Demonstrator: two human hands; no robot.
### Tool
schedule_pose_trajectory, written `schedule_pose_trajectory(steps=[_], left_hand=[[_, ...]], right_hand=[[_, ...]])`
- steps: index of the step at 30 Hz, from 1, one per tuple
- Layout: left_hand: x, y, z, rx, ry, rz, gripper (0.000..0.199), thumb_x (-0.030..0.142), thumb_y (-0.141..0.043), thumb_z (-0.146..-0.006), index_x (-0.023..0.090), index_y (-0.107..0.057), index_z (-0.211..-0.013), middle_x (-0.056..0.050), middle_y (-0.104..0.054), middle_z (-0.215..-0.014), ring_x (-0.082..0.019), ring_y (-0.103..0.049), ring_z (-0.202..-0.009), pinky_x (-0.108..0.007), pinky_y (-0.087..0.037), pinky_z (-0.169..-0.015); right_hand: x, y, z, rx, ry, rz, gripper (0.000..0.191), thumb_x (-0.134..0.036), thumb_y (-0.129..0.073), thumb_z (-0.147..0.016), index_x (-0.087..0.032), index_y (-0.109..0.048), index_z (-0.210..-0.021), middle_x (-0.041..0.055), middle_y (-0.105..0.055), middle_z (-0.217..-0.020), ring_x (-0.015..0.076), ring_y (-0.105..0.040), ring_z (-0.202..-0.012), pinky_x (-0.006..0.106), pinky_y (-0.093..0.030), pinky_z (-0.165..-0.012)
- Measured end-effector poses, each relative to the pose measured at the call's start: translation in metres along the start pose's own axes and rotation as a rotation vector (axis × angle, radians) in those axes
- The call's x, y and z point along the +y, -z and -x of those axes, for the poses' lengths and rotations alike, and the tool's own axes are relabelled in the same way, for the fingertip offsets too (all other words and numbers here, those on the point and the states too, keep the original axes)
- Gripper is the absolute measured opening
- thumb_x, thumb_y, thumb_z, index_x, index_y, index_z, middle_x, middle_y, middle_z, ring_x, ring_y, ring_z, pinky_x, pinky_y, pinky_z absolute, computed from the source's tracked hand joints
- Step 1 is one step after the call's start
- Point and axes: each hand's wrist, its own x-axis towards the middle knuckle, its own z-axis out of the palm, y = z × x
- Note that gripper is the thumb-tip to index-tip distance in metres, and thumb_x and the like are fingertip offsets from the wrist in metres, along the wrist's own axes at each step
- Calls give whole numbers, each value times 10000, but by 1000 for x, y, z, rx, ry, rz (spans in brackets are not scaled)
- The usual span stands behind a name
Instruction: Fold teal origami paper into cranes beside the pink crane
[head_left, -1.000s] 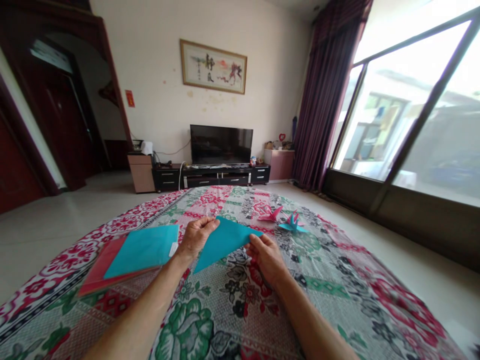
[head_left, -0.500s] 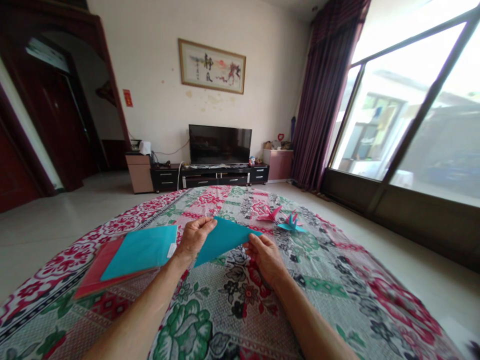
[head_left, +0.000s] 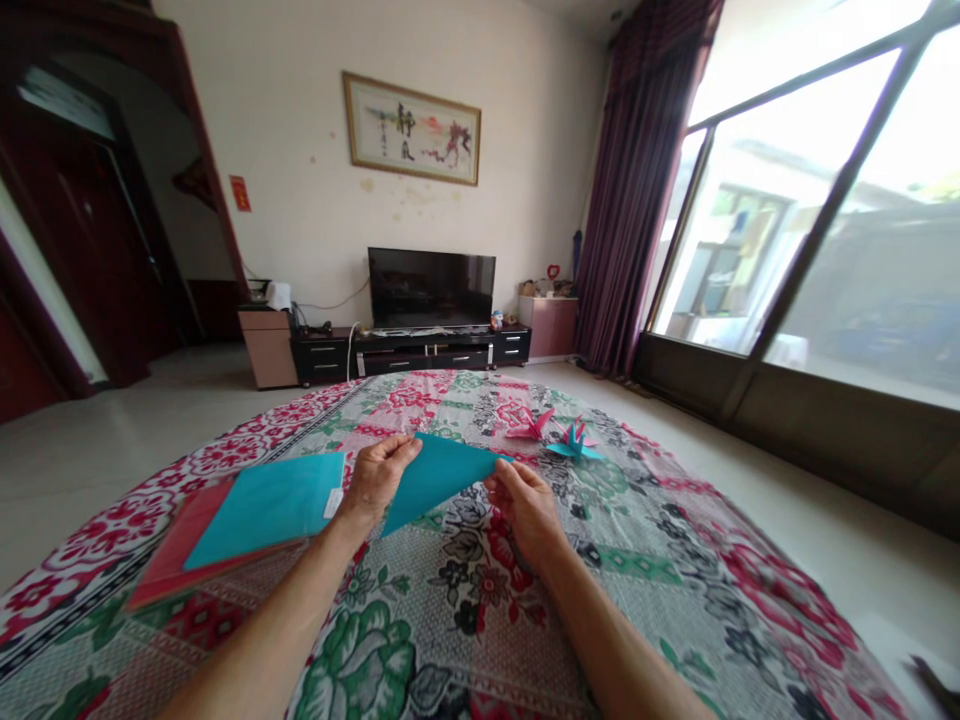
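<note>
A blue sheet of paper (head_left: pixel 442 478), folded to a triangle, is held up over the table in the head view. My left hand (head_left: pixel 377 483) pinches its upper left corner. The right-hand tip of the paper is between the thumb and fingers of my right hand (head_left: pixel 525 505). To the left lies a packet of blue paper (head_left: pixel 266 510) with a white label, partly on top of a red packet (head_left: pixel 161 560). Beyond my right hand stand a pink folded paper crane (head_left: pixel 534 425) and a blue one (head_left: pixel 576 443), with another pink one just behind the blue.
A patterned cloth covers the round table (head_left: pixel 645 620). Past its far edge are a television (head_left: pixel 431 288) on a low black cabinet (head_left: pixel 420 357) and a framed picture (head_left: pixel 412 128). A purple curtain (head_left: pixel 637 190) and large windows are at the right.
The whole view has shifted slightly, so the room and table things appear a little farther left. Both hands keep their hold on the blue paper, which looks nearly the same.
</note>
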Motion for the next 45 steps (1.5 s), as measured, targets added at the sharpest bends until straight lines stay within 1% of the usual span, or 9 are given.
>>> schedule_pose_trajectory(steps=[3,9,17,23,25,36,40,42,45], left_hand=[[0,0,1,-4,12,28,467,504,-712,-566,131,-697,-847,-2,-599,-641,-100,-445,-541,-209,-350,-513],[5,-1,3,13,44,51,470,523,-723,-533,132,-693,-792,8,-597,-601,-104,-455,-519,-218,-350,-506],[7,-1,4,4,45,44,442,493,-720,-555,133,-694,-809,9,-599,-603,-102,-457,-527,-220,-363,-520],[3,-1,1,27,8,-19,411,492,-706,-565,147,-708,-790,-19,-650,-704,-139,-517,-621,-228,-395,-585],[1,-1,1,24,4,-33,429,498,-706,-562,150,-711,-814,-21,-660,-720,-148,-532,-641,-229,-402,-601],[0,-1,1,26,-7,-49,396,473,-692,-587,146,-706,-809,-4,-630,-653,-119,-478,-558,-219,-359,-529],[2,-4,1,16,-42,-129,338,460,-670,-601,146,-697,-724,25,-564,-552,-104,-423,-503,-220,-306,-493],[-2,-5,-1,21,-65,-186,309,454,-643,-619,150,-682,-663,37,-528,-512,-99,-398,-481,-223,-279,-479],[-11,-7,-4,22,-76,-317,299,442,-595,-652,157,-649,-582,46,-467,-453,-97,-375,-454,-225,-254,-467]], right_hand=[[0,0,-1,-8,28,28,278,-424,-730,-613,-173,-646,-698,4,-625,-641,105,-555,-578,214,-436,-553],[2,2,-3,-29,90,71,274,-434,-713,-629,-176,-666,-710,6,-626,-650,121,-561,-607,225,-436,-570],[0,2,-3,-34,75,-37,253,-412,-714,-640,-174,-666,-709,16,-641,-641,135,-584,-626,239,-446,-580],[3,3,-7,67,85,-87,304,-359,-757,-580,-188,-675,-817,3,-656,-646,130,-584,-575,248,-444,-552],[3,3,-7,84,88,-94,291,-346,-762,-571,-189,-671,-799,-5,-653,-635,122,-580,-560,242,-442,-544],[-2,4,-2,46,14,-108,243,-365,-727,-583,-187,-656,-732,20,-681,-657,154,-624,-610,250,-453,-570],[1,8,-6,94,48,54,219,-381,-677,-616,-196,-666,-733,14,-668,-641,152,-599,-595,261,-442,-581],[0,9,-7,140,134,266,196,-382,-632,-640,-200,-676,-700,9,-655,-620,151,-572,-583,261,-420,-578],[-3,9,-6,228,292,694,153,-319,-565,-663,-220,-676,-624,3,-629,-576,162,-536,-578,271,-383,-586]])
